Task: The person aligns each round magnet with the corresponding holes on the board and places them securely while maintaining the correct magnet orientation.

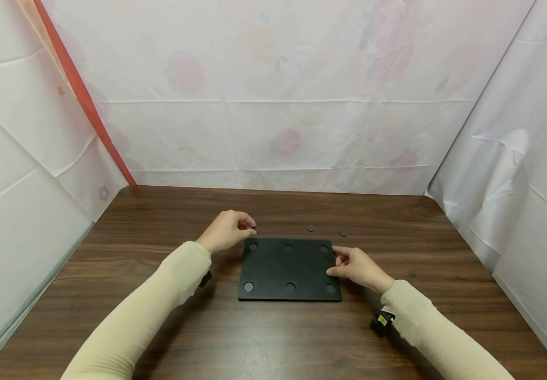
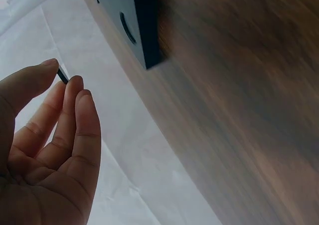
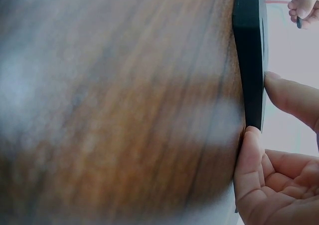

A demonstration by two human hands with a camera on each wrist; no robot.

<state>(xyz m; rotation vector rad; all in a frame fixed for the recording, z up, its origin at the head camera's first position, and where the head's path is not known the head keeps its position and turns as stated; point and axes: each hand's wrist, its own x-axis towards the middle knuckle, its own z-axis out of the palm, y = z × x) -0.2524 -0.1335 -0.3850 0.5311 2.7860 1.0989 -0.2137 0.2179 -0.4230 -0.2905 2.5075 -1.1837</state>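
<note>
My left hand (image 1: 228,230) pinches a small dark disc (image 2: 62,75) between thumb and fingertips, just beyond the far left corner of a flat black board (image 1: 283,268). In the left wrist view the disc is seen edge-on, apart from the board. Round recesses line the board's near and far sides; the near left one (image 1: 248,286) looks greyer, and whether it holds a disc I cannot tell. At the board's right edge, my right hand (image 1: 360,268) holds on, thumb (image 3: 289,98) on the top face and fingers against the side.
Two more dark discs, one (image 1: 311,228) behind the board and another (image 1: 343,233) farther right, lie on the brown wood-grain table (image 1: 278,338). Pale cloth (image 1: 264,105) hangs along the back and sides. Each wrist wears a small black camera.
</note>
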